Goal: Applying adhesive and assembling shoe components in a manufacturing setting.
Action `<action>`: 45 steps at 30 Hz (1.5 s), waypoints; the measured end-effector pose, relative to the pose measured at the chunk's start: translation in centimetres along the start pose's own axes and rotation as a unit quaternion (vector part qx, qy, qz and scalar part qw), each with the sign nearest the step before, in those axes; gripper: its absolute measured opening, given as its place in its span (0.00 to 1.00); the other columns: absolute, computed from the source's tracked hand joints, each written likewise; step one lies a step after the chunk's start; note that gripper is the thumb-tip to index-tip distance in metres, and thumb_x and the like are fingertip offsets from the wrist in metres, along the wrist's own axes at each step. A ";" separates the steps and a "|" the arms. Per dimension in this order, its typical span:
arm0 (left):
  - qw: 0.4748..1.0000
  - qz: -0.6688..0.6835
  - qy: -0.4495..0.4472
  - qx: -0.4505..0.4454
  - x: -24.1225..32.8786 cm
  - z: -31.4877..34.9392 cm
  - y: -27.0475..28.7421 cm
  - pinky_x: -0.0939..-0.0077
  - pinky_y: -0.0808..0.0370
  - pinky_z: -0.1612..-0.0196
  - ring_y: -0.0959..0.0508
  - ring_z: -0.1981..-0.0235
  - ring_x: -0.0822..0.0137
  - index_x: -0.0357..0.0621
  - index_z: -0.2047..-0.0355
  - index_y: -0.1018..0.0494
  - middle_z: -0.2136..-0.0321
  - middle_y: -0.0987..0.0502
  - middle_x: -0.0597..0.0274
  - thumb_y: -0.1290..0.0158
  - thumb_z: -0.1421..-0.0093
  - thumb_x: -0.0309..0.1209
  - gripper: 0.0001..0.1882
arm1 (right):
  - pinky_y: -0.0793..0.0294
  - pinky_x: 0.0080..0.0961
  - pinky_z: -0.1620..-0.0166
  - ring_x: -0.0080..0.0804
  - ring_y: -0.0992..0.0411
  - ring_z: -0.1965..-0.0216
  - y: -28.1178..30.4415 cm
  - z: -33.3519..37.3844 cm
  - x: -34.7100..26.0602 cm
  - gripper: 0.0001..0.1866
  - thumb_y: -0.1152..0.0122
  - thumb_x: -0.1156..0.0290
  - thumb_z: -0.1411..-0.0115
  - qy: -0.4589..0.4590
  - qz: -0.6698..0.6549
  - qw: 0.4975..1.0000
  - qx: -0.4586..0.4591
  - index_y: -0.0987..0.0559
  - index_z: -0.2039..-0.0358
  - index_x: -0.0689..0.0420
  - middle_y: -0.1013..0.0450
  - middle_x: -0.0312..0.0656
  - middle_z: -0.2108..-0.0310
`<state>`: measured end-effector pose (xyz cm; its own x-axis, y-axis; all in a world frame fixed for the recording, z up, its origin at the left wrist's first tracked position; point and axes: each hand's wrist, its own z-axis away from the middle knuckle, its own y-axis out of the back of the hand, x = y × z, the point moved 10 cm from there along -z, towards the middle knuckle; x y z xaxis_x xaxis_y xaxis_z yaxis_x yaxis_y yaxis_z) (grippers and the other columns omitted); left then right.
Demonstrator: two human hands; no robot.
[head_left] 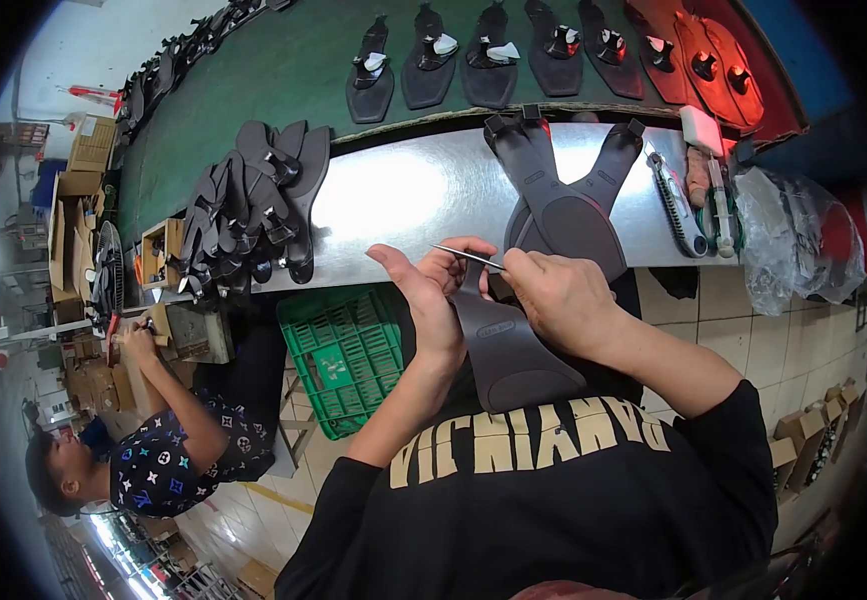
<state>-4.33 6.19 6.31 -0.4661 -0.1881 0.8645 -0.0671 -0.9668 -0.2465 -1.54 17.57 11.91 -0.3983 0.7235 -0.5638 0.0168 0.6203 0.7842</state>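
Note:
My left hand [425,305] has its thumb stretched out and its fingers curled around the narrow end of a dark grey shoe sole [513,360]. The sole's wide end leans toward my shirt. In my right hand [565,300] is a thin, pointed metal rod [465,255], pinched between thumb and fingers. It lies across the sole's narrow end, its tip toward my left hand. What the fingertips touch behind the sole is partly hidden. Just beyond my right hand, several more grey soles [568,225] lie overlapping on the shiny metal worktop [393,195].
A heap of dark sandals [248,210] covers the worktop's left. Behind, sandals [488,60] stand in a row on a green surface [263,75]. A utility knife [675,205], a syringe [721,210] and a plastic bag [798,235] lie right. A green crate [338,355] and a co-worker [168,440] are left.

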 end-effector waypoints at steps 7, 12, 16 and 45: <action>1.000 0.014 0.026 0.005 -0.9 -0.4 0.3 0.84 0.36 0.77 0.33 0.83 0.72 0.33 0.68 0.25 0.84 0.31 0.64 0.92 0.53 0.80 0.63 | 0.27 0.37 0.76 0.44 0.24 0.76 -1.3 0.3 0.3 0.05 0.46 0.75 0.44 -0.001 -0.006 1.000 -0.027 0.33 0.68 0.57 0.27 0.44 0.80; 0.999 0.024 0.027 -0.004 -1.1 -0.5 0.6 0.84 0.36 0.77 0.33 0.83 0.72 0.33 0.69 0.25 0.85 0.31 0.64 0.92 0.53 0.80 0.63 | 0.27 0.37 0.76 0.45 0.24 0.76 -1.8 0.3 0.4 0.05 0.47 0.75 0.44 -0.009 -0.007 0.999 -0.040 0.33 0.69 0.57 0.27 0.45 0.80; 1.000 0.013 0.022 -0.006 -1.3 -0.6 0.9 0.84 0.37 0.78 0.33 0.83 0.72 0.33 0.69 0.25 0.85 0.32 0.64 0.91 0.53 0.80 0.63 | 0.28 0.37 0.77 0.44 0.26 0.77 -2.0 0.5 0.4 0.06 0.45 0.73 0.41 -0.011 -0.012 0.999 -0.041 0.34 0.70 0.58 0.28 0.45 0.79; 0.994 0.016 -0.064 -0.091 1.1 0.2 -0.8 0.85 0.41 0.80 0.33 0.85 0.74 0.32 0.41 0.36 0.85 0.30 0.65 0.92 0.50 0.78 0.64 | 0.38 0.10 0.76 0.11 0.36 0.77 -3.3 1.8 -0.1 0.29 0.57 0.75 0.34 -0.201 -0.611 0.735 -0.214 0.44 0.32 0.51 0.27 0.31 0.71</action>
<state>-4.61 6.73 7.50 -0.3547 -0.2503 0.9008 -0.2182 -0.9147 -0.3401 0.12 16.06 8.90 0.4289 -0.2104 -0.8785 -0.4520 0.7920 -0.4103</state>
